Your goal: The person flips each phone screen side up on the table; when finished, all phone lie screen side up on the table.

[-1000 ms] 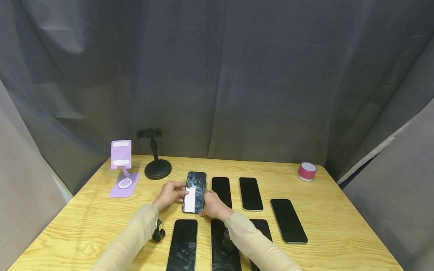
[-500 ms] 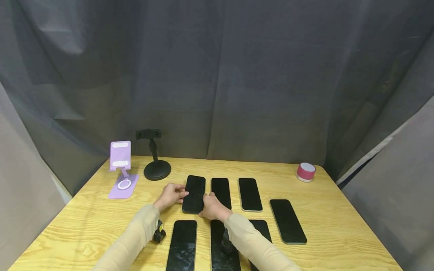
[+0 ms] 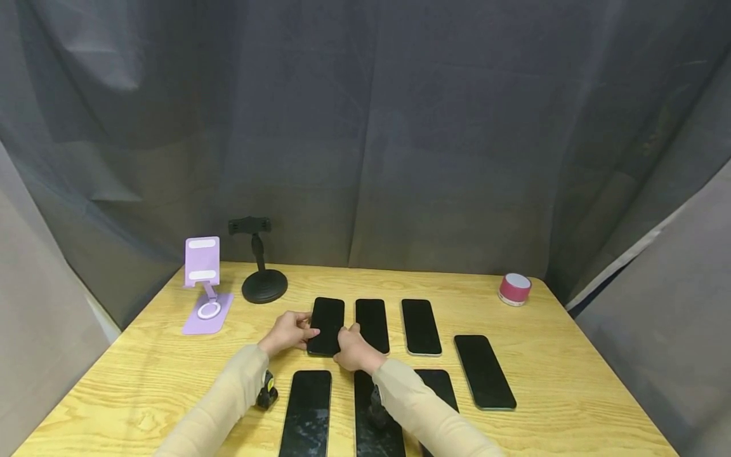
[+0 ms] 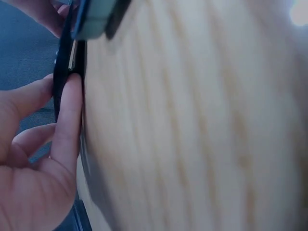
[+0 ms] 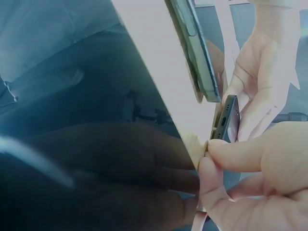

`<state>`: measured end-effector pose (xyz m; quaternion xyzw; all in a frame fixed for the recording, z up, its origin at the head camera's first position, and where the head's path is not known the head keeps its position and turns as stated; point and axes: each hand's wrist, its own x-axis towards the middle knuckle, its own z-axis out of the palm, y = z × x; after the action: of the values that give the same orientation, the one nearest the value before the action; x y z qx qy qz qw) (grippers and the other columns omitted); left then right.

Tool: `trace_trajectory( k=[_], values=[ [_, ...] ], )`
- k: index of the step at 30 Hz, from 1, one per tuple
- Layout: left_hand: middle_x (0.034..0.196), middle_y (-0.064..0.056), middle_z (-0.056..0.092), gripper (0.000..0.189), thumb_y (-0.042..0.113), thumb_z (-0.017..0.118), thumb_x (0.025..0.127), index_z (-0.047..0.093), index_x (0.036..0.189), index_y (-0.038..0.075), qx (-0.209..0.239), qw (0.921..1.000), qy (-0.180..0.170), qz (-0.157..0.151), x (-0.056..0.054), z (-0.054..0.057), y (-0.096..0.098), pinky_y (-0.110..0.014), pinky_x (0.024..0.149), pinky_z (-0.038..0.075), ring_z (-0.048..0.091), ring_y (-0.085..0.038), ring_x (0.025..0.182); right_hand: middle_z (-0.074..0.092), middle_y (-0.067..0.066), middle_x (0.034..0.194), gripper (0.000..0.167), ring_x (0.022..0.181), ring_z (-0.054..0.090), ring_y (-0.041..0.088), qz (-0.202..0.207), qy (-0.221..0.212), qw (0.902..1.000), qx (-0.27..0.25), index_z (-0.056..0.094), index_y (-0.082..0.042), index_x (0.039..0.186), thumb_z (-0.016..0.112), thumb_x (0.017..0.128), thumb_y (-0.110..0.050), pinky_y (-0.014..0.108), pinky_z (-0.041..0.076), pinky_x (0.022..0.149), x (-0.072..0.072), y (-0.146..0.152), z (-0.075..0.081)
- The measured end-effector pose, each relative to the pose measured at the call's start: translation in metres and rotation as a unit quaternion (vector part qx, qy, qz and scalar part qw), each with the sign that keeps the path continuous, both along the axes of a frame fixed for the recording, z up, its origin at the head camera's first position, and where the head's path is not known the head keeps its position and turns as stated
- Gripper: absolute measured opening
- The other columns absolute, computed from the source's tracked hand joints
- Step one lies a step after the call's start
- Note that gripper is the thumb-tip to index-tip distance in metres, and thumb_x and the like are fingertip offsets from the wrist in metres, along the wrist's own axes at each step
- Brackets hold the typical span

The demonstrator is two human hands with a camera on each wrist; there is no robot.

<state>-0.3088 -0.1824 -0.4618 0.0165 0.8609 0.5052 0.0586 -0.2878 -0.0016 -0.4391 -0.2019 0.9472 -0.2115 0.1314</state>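
A black smartphone (image 3: 326, 320) lies almost flat on the wooden table between both hands in the head view, its dark screen up. My left hand (image 3: 289, 332) pinches its left edge with the thumb on top. On the opposite side, my right hand (image 3: 355, 349) grips the lower right edge. The left wrist view shows the left fingers (image 4: 68, 113) under the thin edge of the phone (image 4: 62, 72). In the right wrist view, the right thumb and finger (image 5: 236, 156) close on the corner of the phone (image 5: 225, 122), whose port end faces the camera.
Two more phones (image 3: 371, 322) lie in line to the right, with another phone (image 3: 485, 373) farther right. Nearer phones (image 3: 306, 409) lie partly under the right forearm. A purple phone stand (image 3: 202, 260), a black stand (image 3: 264, 285) and a pink round speaker (image 3: 515, 290) stand toward the back.
The phone between my hands has tilted down from a raised angle to nearly flat. The white reflection on its screen has gone. Both hands stay at its edges.
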Motion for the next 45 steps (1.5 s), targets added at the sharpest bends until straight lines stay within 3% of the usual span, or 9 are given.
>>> trace_trajectory(
  k=[6,17,24,31,35,39,45],
  values=[
    [0.068,-0.002,0.050,0.058,0.007,0.068,0.088,0.045,0.138,-0.007,0.011,0.9999,-0.011,0.005,-0.001,0.000,-0.001,-0.027,0.048,0.055,0.053,-0.011,0.051,0.029,0.036,0.145,0.065,0.127,0.048,0.037,-0.007,0.005,0.9999,0.006,0.036,0.016,0.139,0.067,0.089,-0.012,0.036,0.053,0.091,0.000,-0.002,-0.001],
    [0.065,-0.007,0.058,0.057,0.011,0.067,0.090,0.045,0.140,-0.002,0.028,0.9989,-0.036,0.008,0.002,-0.001,-0.003,-0.026,0.051,0.056,0.054,-0.009,0.047,0.026,0.038,0.145,0.062,0.127,0.048,0.038,-0.016,0.023,0.9996,-0.001,0.035,0.017,0.139,0.065,0.091,-0.010,0.035,0.053,0.091,0.005,-0.005,-0.006],
    [0.074,-0.009,0.060,0.058,0.010,0.065,0.091,0.041,0.142,-0.003,0.055,0.9970,-0.054,-0.011,0.003,-0.004,-0.009,-0.024,0.053,0.057,0.055,-0.008,0.050,0.029,0.038,0.143,0.062,0.123,0.052,0.038,-0.030,0.024,0.9992,-0.013,0.037,0.017,0.138,0.066,0.090,-0.010,0.037,0.053,0.090,0.007,-0.007,-0.008],
    [0.092,-0.018,0.066,0.059,0.003,0.061,0.092,0.033,0.143,-0.010,0.078,0.9934,-0.066,-0.051,0.006,0.005,-0.012,-0.022,0.060,0.057,0.061,-0.007,0.058,0.040,0.037,0.133,0.055,0.118,0.052,0.038,-0.056,0.029,0.9963,-0.058,0.047,0.018,0.129,0.069,0.088,-0.010,0.040,0.053,0.088,0.005,-0.003,-0.010],
    [0.092,-0.018,0.070,0.056,0.002,0.064,0.089,0.041,0.138,-0.011,0.057,0.9966,-0.049,-0.033,0.008,0.008,-0.008,-0.024,0.059,0.058,0.064,-0.009,0.061,0.052,0.033,0.124,0.049,0.114,0.052,0.038,-0.055,0.043,0.9951,-0.070,0.055,0.017,0.120,0.073,0.085,-0.012,0.041,0.053,0.085,0.004,0.001,-0.009],
    [0.074,-0.012,0.069,0.051,0.003,0.068,0.086,0.050,0.132,-0.010,0.013,0.9994,-0.033,0.002,0.011,0.015,-0.003,-0.027,0.054,0.058,0.060,-0.010,0.055,0.054,0.032,0.124,0.051,0.114,0.053,0.039,-0.056,0.043,0.9935,-0.090,0.056,0.017,0.120,0.073,0.084,-0.014,0.043,0.052,0.084,0.003,0.003,-0.008],
    [0.068,-0.010,0.066,0.048,0.003,0.069,0.086,0.053,0.129,-0.010,0.005,0.9988,-0.047,0.016,0.013,0.017,-0.002,-0.026,0.053,0.057,0.057,-0.009,0.050,0.053,0.032,0.123,0.054,0.113,0.053,0.039,-0.062,0.028,0.9920,-0.107,0.053,0.017,0.124,0.073,0.084,-0.013,0.044,0.051,0.085,0.006,0.004,-0.006]
  ],
)
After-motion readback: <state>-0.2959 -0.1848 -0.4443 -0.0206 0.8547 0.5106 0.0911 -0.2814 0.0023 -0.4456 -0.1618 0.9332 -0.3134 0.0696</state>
